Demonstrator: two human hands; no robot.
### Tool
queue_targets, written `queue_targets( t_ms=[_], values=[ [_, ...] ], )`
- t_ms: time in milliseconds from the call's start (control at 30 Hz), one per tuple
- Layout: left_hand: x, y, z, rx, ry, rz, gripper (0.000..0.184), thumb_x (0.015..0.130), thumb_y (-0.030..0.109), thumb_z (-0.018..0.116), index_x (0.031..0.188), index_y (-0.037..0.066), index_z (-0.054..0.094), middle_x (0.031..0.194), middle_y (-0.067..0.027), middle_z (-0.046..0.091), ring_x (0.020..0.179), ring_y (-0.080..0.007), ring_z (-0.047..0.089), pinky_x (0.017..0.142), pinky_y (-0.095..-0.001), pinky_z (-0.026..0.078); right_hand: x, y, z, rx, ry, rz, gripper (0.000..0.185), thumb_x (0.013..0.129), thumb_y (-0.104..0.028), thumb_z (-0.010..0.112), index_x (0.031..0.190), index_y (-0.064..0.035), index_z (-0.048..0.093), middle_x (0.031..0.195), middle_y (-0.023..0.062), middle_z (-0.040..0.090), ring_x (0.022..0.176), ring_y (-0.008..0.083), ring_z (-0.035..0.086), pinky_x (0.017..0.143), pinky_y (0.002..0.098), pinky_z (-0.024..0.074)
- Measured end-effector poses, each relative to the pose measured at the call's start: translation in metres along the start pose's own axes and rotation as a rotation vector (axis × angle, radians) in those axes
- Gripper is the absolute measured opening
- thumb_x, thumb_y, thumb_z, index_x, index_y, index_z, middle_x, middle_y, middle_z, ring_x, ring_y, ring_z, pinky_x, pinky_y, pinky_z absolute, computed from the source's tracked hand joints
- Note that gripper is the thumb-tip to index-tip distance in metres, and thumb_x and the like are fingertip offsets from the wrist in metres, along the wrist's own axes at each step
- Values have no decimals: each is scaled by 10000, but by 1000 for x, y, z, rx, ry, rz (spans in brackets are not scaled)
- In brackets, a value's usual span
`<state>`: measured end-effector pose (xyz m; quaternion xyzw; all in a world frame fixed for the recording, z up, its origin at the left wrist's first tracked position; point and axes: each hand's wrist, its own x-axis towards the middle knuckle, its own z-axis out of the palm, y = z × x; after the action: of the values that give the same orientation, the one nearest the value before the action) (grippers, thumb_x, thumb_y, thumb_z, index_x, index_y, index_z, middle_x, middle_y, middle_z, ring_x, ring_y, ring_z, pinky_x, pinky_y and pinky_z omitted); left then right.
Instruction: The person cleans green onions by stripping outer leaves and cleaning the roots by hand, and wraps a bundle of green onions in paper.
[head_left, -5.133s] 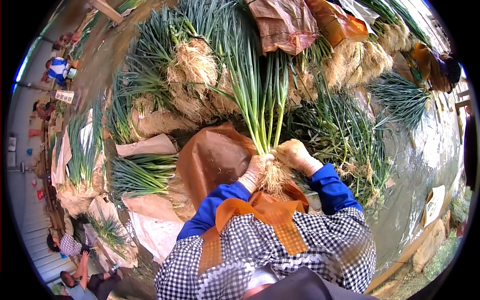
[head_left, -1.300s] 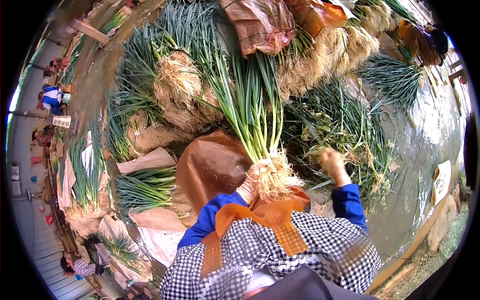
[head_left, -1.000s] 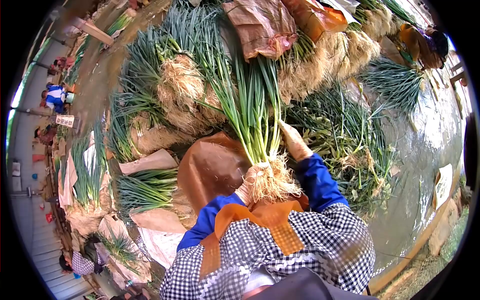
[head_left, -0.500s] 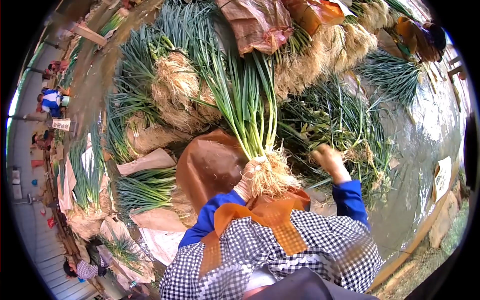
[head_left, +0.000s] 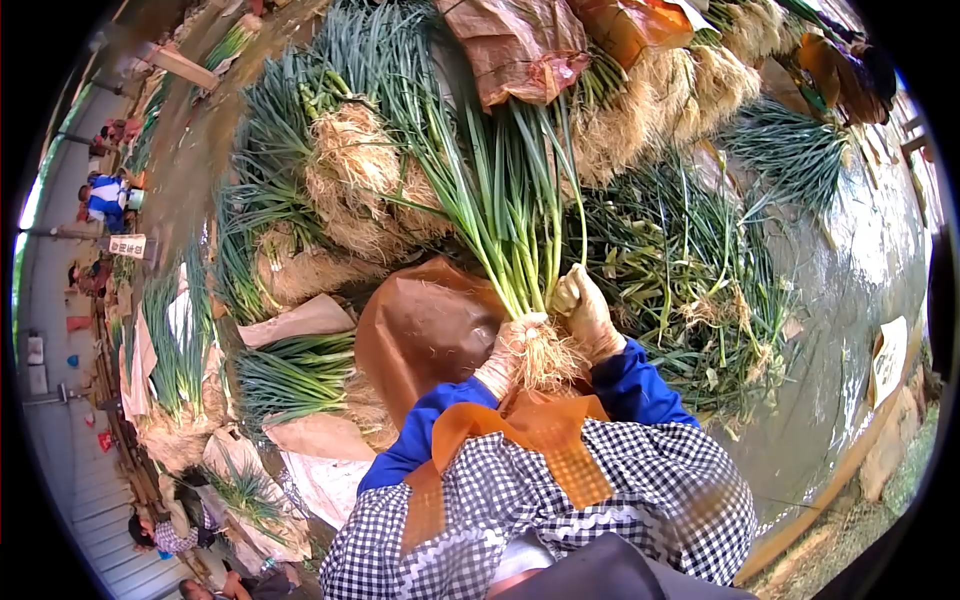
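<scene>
My left hand point(head_left: 505, 352) is closed around the lower stalks of a bunch of green onions point(head_left: 525, 235). Their long leaves point away from me, and the pale roots point(head_left: 548, 358) hang out on my side of the fist. Beside the bunch, gloved like the left, my right hand point(head_left: 586, 312) pinches the lower end of a single green onion point(head_left: 580, 225) that stands slightly apart from the others. Below both hands, a brown plastic sheet point(head_left: 425, 325) covers my lap.
Heaped loose leaves and stalks point(head_left: 690, 270) lie on the wet floor to my right. Several root-on bundles point(head_left: 350, 170) are piled ahead and left, with a brown plastic bag point(head_left: 515, 50) at the top. Other people point(head_left: 105, 200) sit at far left; another person point(head_left: 845, 75) is at upper right.
My right hand has come in from the loose heap on the right to the bunch and now pinches a stalk there. My left hand keeps its hold.
</scene>
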<state>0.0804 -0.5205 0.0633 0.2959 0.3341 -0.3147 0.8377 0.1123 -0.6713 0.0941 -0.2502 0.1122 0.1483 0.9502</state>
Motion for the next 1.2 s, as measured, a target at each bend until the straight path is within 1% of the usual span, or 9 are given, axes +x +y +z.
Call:
queue_targets(
  t_ms=[33,67,233,400,700,767,1100,1167,1200],
  values=[
    [-5,0,7,-10,0,45,101,813,38,584,890,-26,598,680,-84,593,543,-186,587,484,-287,511,1,-1,-11,112,-29,59,294,948,-326,461,739,-120,466,646,-26,410,592,101,391,548,260,342],
    [-8,1,14,-1,-31,81,127,800,41,610,907,-26,607,709,-82,607,540,-173,582,483,-286,508,-3,-6,25,-25,432,84,299,946,-330,463,706,-154,437,599,-60,365,524,79,333,506,240,301],
    [-14,4,24,29,-65,-72,209,774,112,716,929,-8,643,793,-47,637,620,-123,578,530,-247,466,-3,-8,41,-137,325,-121,350,950,-339,460,647,-190,365,535,-74,305,452,56,260,422,225,210],
    [-11,5,33,434,117,247,240,805,71,683,1026,4,616,840,-19,631,657,-105,581,560,-233,471,-12,-1,48,-199,422,-172,292,952,-329,463,709,-170,430,575,-83,337,476,53,289,447,210,242],
    [-9,7,27,476,-52,311,182,850,32,568,999,-48,636,865,-55,650,726,-110,605,570,-229,481,-12,-13,29,328,-42,21,473,968,-365,385,534,-184,331,437,-56,248,379,89,167,394,258,144],
    [-10,7,35,3,-74,14,168,850,56,607,991,-32,633,859,-61,642,718,-111,604,597,-234,491,-4,-19,17,530,-263,83,485,983,-352,326,525,-191,332,420,-68,245,365,76,164,378,230,152],
    [12,5,10,156,-144,110,190,854,123,517,995,22,594,807,-52,608,707,-171,589,659,-254,496,-30,-16,29,835,-73,272,504,981,-330,262,511,-183,369,388,-61,277,337,85,191,372,243,196],
    [2,20,23,-250,-315,-109,184,857,119,530,969,-9,598,836,-101,625,711,-189,612,636,-292,506,-46,-18,53,541,-548,310,492,957,-373,352,502,-186,370,423,-59,323,356,87,218,373,247,203],
    [-2,20,26,-203,-242,-119,199,852,116,530,985,-21,587,845,-115,625,717,-211,618,654,-317,517,-47,-26,52,378,-327,212,467,950,-365,380,527,-170,408,450,-48,361,370,89,248,384,243,223]
  ],
)
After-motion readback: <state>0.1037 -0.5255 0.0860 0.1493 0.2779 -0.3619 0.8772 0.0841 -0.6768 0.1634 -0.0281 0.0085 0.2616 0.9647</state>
